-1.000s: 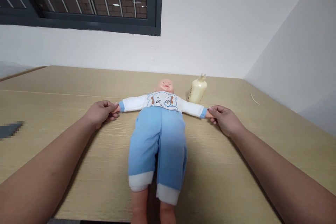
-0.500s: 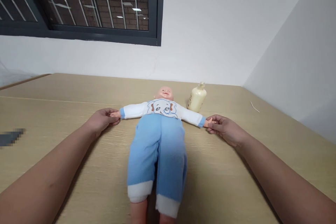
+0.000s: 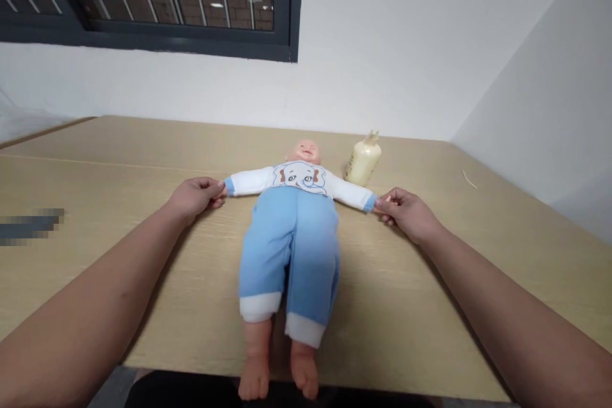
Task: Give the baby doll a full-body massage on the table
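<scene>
Doll (image 3: 291,229) lay face up across the middle of the frame on the wooden table (image 3: 430,306), arms spread and bare feet past the near edge. Your left hand (image 3: 194,197) pinched its wrist at centre left, your right hand (image 3: 406,213) the other at centre right. A cream bottle (image 3: 362,159) stood just right of its head.

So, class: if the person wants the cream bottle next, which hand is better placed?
Probably the right hand: it holds the doll by the sleeve end on the same side as the bottle. The left hand would have to cross the doll.
</scene>
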Available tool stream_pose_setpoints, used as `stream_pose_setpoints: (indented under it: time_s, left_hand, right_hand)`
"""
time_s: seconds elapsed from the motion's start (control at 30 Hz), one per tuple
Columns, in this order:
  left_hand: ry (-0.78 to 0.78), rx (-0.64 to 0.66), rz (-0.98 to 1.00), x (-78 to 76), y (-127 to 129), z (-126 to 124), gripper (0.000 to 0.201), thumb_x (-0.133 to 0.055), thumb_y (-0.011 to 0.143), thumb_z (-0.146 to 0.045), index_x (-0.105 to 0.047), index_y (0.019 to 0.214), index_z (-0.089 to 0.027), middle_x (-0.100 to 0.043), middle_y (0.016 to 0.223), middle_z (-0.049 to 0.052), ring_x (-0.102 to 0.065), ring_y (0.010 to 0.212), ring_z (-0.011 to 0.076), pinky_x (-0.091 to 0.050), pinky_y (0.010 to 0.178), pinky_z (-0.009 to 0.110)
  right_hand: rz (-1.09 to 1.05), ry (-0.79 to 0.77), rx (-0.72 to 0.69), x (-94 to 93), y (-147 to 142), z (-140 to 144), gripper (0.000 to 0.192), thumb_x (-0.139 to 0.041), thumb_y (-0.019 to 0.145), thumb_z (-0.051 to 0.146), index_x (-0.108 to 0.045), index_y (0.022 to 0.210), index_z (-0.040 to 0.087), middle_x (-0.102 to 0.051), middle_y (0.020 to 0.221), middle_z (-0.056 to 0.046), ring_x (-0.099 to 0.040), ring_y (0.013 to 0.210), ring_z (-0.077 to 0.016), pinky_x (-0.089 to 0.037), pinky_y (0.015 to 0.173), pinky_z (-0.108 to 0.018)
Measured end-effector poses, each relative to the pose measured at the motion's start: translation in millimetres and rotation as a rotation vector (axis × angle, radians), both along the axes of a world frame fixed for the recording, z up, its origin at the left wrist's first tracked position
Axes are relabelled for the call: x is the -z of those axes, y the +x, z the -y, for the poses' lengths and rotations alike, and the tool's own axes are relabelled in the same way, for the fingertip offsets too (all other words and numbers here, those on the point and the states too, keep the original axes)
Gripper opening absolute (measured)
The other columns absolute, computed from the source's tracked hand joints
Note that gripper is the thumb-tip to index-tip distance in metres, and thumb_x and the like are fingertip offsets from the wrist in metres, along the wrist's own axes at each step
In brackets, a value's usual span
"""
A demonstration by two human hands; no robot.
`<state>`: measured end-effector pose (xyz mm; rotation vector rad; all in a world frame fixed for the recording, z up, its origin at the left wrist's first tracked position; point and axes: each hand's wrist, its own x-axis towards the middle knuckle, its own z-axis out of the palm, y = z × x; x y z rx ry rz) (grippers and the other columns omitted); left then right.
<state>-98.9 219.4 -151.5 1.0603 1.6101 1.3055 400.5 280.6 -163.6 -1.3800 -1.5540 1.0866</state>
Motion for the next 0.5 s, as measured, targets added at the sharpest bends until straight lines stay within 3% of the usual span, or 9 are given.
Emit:
stream_pose_setpoints:
  time_s: [0.17,0.37,0.5]
  left_hand:
    - [-0.005,-0.001,0.020,1.2,-2.3,2.2,0.028,-0.084,0.067,-0.035,-0.071,0.080,-0.014,-0.066,0.062,0.005,-0.062,0.058,0.0141,-0.054,0.061,0.025]
    - [-0.020,0.015,0.123,-3.2,-2.7,3.8,0.047,-0.089,0.050,-0.018,-0.073,0.094,-0.013,-0.075,0.082,0.010,-0.070,0.073,0.0172,-0.058,0.068,0.025]
    - [-0.068,0.029,0.040,-9.0,2.5,8.0,0.056,-0.089,0.044,-0.018,-0.072,0.097,-0.014,-0.077,0.086,0.010,-0.070,0.072,0.0198,-0.057,0.066,0.027]
  right_hand:
    - [-0.067,-0.008,0.037,7.6,5.8,-9.2,0.045,-0.078,0.076,0.063,-0.065,0.085,0.021,-0.068,0.068,-0.003,-0.058,0.057,-0.0133,-0.046,0.054,-0.026]
    - [-0.154,-0.073,-0.019,7.5,6.9,-10.2,0.034,-0.074,0.084,0.052,-0.070,0.093,0.020,-0.070,0.076,-0.006,-0.062,0.064,-0.0148,-0.052,0.062,-0.028]
    - [-0.222,-0.110,-0.059,2.9,5.8,-4.9,0.026,-0.079,0.081,0.040,-0.071,0.095,0.020,-0.073,0.086,-0.008,-0.065,0.072,-0.0163,-0.055,0.066,-0.028]
